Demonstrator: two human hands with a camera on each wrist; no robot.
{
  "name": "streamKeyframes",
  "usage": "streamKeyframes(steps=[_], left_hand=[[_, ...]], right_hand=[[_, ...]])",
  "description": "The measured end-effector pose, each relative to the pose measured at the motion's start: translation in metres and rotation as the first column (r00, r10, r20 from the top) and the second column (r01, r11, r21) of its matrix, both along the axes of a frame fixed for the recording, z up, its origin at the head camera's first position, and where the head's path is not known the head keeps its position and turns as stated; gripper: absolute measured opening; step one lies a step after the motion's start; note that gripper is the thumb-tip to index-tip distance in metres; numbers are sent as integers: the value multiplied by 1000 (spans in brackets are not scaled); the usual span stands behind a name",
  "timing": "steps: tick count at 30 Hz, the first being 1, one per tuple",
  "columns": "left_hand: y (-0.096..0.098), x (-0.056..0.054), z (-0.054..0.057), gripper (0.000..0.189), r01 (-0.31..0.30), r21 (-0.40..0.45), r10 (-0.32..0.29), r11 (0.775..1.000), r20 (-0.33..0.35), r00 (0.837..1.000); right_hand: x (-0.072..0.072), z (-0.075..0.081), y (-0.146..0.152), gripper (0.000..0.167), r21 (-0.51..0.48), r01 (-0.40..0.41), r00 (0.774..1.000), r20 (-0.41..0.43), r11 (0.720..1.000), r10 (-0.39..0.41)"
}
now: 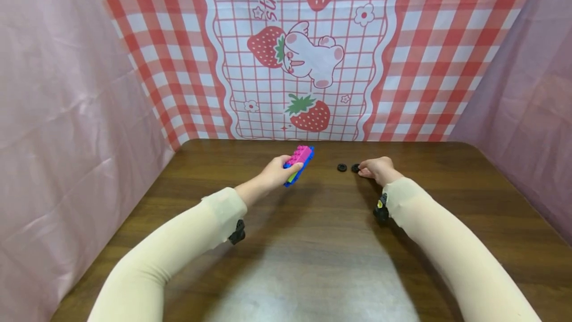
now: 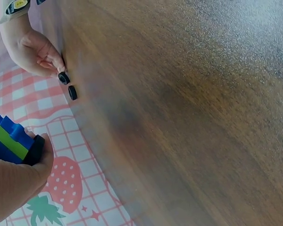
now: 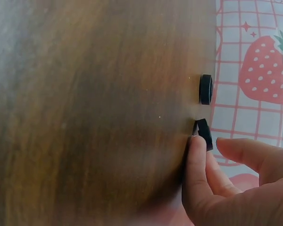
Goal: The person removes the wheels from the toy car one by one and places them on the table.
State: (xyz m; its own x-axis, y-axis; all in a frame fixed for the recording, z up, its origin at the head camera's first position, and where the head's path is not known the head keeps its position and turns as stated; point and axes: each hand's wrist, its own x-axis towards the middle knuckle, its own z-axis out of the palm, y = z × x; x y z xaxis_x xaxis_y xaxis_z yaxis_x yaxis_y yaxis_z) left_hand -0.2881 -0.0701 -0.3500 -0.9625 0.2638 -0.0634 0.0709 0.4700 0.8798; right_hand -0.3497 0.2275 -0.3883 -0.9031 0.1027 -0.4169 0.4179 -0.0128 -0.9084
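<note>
My left hand (image 1: 278,172) grips a stack of toy building blocks (image 1: 300,157), pink on top with blue and lime green below, raised above the table. In the left wrist view the blue and green blocks (image 2: 12,139) show studs, and a black part (image 2: 35,149) sits by the fingers. Toward the table's far edge, my right hand (image 1: 379,169) has its fingertips at a small black toy wheel (image 1: 355,168). That wheel (image 3: 205,135) stands tilted between the fingers in the right wrist view. Just left of it, a second black wheel (image 1: 341,167) lies on the table.
The brown wooden table (image 1: 313,242) ends at a checked strawberry-print cloth (image 1: 411,63) hanging behind it. Pink curtains (image 1: 67,113) hang at both sides. Each sleeve carries a black wrist camera (image 1: 238,232).
</note>
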Motion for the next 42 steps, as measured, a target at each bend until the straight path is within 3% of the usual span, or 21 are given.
streamKeyframes(steps=[12, 19, 28, 35, 42], left_hand=[[1, 0, -1, 49, 5, 2, -5, 1000, -4, 1000], [2, 2, -2, 50, -7, 16, 7, 1000, 6, 1000], [2, 0, -3, 52, -6, 25, 5, 1000, 32, 999], [1, -3, -2, 50, 10, 68, -14, 998, 57, 998], [5, -1, 10, 45, 18, 168, -38, 986, 121, 992]], right_hand=[[6, 0, 0, 62, 5, 11, 1000, -14, 1000, -11], [7, -2, 1, 33, 34, 37, 999, -35, 999, -36], [7, 2, 0, 27, -4, 61, 998, -27, 998, -61], [12, 8, 5, 33, -90, 9, 999, -43, 996, -13], [24, 20, 0, 31, -106, -84, 995, -60, 991, 78]])
